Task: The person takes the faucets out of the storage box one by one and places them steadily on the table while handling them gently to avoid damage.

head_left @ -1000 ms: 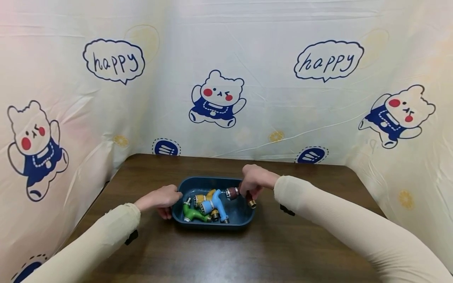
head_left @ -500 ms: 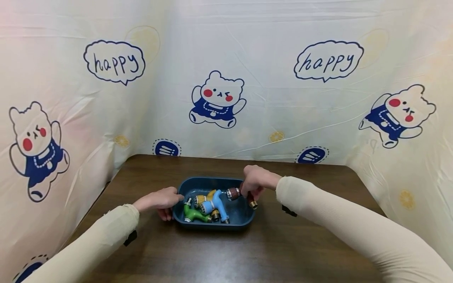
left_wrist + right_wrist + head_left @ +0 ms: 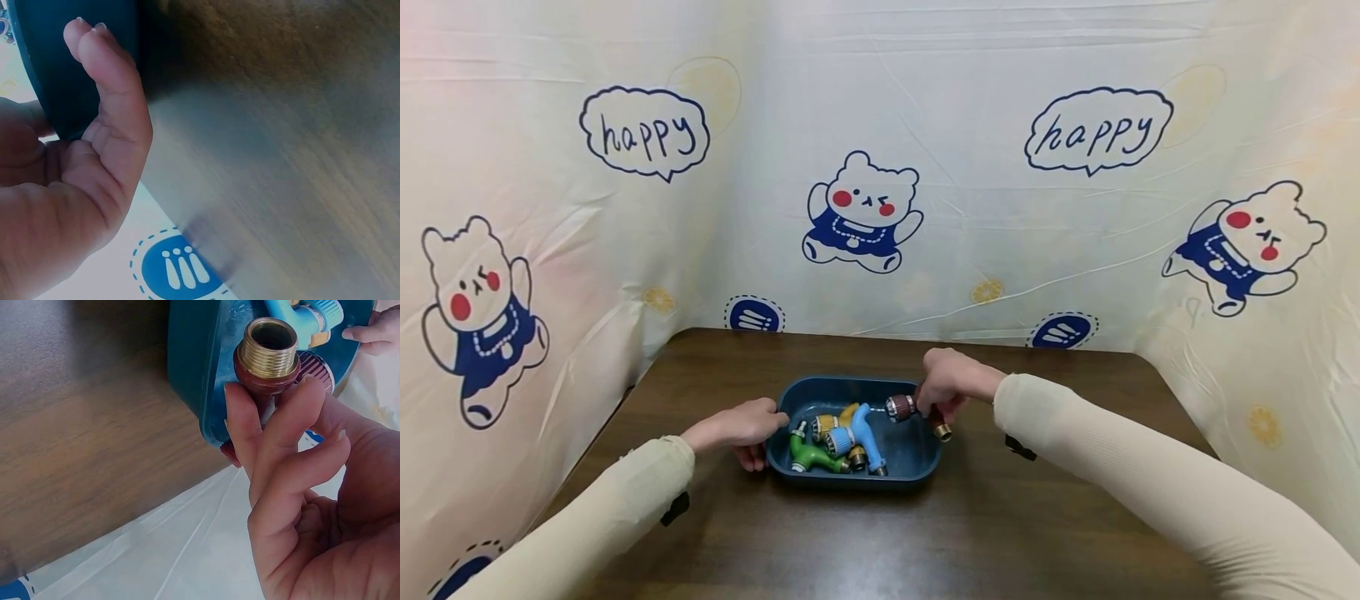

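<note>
The dark red tap [image 3: 901, 407] is at the right end of the blue tray [image 3: 910, 457], its ribbed knob pointing left over the tray and its brass threaded end [image 3: 270, 356] near the right rim; whether it touches that rim I cannot tell. It looks stiff and hardy, probably rather heavy for its size with that metal end. The glossy red body may be a little slippery, the knob grippier but perhaps liable to turn, so the middle of the body seems the safest hold.

The right hand [image 3: 951, 383] has it about there, thumb and fingers pinching the body, though the fingers partly hide the contact.

To its left in the tray lie a light blue tap [image 3: 867, 435], a yellow tap [image 3: 824, 423] mostly behind it, and a green tap [image 3: 811, 454] at the near left, close together.

The left hand [image 3: 747, 423] pinches the tray's left wall, thumb over the rim, fingers outside. The tray stands on a brown table [image 3: 880, 542], a printed cloth [image 3: 955, 92] beyond its far edge.
</note>
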Demonstrator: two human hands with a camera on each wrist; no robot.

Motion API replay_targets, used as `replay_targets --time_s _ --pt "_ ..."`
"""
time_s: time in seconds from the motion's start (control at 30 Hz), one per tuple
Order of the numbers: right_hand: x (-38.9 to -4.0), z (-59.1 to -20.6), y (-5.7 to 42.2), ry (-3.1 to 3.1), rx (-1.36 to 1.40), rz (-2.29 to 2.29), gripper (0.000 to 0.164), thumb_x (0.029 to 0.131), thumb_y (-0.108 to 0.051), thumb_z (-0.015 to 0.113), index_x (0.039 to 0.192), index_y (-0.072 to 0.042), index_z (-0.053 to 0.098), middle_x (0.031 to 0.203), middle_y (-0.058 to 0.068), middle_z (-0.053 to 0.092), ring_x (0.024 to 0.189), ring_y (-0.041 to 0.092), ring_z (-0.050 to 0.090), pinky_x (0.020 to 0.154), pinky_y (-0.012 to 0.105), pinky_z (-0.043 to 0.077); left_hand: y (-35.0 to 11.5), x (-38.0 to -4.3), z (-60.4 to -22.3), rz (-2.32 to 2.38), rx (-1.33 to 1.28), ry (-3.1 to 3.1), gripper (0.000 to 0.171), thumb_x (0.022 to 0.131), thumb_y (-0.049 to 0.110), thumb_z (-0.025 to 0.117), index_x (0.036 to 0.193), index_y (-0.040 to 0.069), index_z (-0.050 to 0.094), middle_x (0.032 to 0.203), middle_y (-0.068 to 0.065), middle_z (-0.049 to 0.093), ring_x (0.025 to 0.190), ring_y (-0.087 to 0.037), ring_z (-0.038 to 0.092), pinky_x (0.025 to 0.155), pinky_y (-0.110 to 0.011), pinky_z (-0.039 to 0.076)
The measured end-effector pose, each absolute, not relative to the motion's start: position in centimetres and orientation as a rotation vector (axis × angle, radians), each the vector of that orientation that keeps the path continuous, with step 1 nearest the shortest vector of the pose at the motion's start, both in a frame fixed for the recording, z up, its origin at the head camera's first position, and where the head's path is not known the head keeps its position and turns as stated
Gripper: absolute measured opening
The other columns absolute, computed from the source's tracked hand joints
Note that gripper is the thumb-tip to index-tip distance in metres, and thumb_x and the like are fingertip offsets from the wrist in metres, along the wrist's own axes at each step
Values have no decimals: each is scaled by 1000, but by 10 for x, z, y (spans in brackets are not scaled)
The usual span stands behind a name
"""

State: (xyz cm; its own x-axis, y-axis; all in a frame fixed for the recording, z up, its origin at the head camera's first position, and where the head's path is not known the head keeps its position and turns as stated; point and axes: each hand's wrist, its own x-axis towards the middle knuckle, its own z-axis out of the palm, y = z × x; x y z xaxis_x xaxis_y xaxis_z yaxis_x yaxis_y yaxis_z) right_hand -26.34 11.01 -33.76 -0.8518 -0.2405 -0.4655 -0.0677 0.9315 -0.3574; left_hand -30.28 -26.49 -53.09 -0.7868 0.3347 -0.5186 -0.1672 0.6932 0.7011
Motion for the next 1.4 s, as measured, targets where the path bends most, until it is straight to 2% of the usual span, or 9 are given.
replay_targets --time_s 0.1,0.33,0.57,0.67,0.8,0.9,1.07,1.2,1.4 --pt "-264 -337 111 2574 -222 -446 16 89 -5 78 75 2 71 66 14 70 47 17 62 51 29 60 -269 -308 -541 1107 68 2219 45 107 38 57 127 -1 52 78 -27 71 60 -38 72 51 -50 62" --pt "-265 -338 116 2563 -215 -493 14 89 -4 77 78 2 70 68 15 70 48 16 63 56 31 62 -256 -285 -513 1059 130 2262 43 110 36 48 130 -1 51 77 -21 71 60 -32 73 54 -45 63" --pt "-265 -339 122 2569 -217 -502 15 88 -3 77 76 3 71 64 13 68 47 16 62 54 30 61 -270 -307 -549 1162 71 2209 43 106 41 56 122 1 56 78 -28 70 59 -39 72 53 -51 62" --pt "-265 -340 124 2567 -214 -504 15 88 -3 76 75 3 71 64 12 68 47 16 62 59 34 63 -270 -308 -553 1150 86 2237 41 106 40 54 119 1 57 77 -27 70 58 -39 72 52 -52 62" --pt "-266 -339 128 2564 -207 -515 15 88 -3 76 76 3 70 66 13 69 48 16 63 62 36 64 -256 -284 -521 1100 140 2302 36 108 33 48 120 0 55 74 -23 70 55 -33 71 49 -46 62" --pt "-267 -337 131 2568 -213 -518 15 88 -3 77 75 3 71 67 13 69 48 17 64 62 36 64 -241 -263 -487 1045 180 2357 35 110 28 43 121 -3 53 73 -19 69 54 -27 70 50 -40 62" --pt "-268 -335 134 2567 -218 -524 15 87 -3 76 74 4 72 65 13 69 48 16 64 57 33 63 -224 -238 -446 1051 170 2388 32 110 22 42 118 -7 54 70 -18 67 52 -22 67 50 -37 62" --pt "-268 -336 137 2566 -215 -524 15 87 -3 75 74 4 71 63 12 68 47 16 63 51 29 60 -223 -234 -442 1060 191 2392 32 110 21 40 113 -7 54 69 -15 65 51 -20 65 49 -34 61" --pt "-267 -335 140 2573 -194 -536 15 88 -4 76 76 4 71 66 13 69 48 17 64 52 29 60 -216 -227 -436 1046 141 2431 29 110 19 40 112 -5 56 69 -15 65 50 -18 64 49 -33 60"
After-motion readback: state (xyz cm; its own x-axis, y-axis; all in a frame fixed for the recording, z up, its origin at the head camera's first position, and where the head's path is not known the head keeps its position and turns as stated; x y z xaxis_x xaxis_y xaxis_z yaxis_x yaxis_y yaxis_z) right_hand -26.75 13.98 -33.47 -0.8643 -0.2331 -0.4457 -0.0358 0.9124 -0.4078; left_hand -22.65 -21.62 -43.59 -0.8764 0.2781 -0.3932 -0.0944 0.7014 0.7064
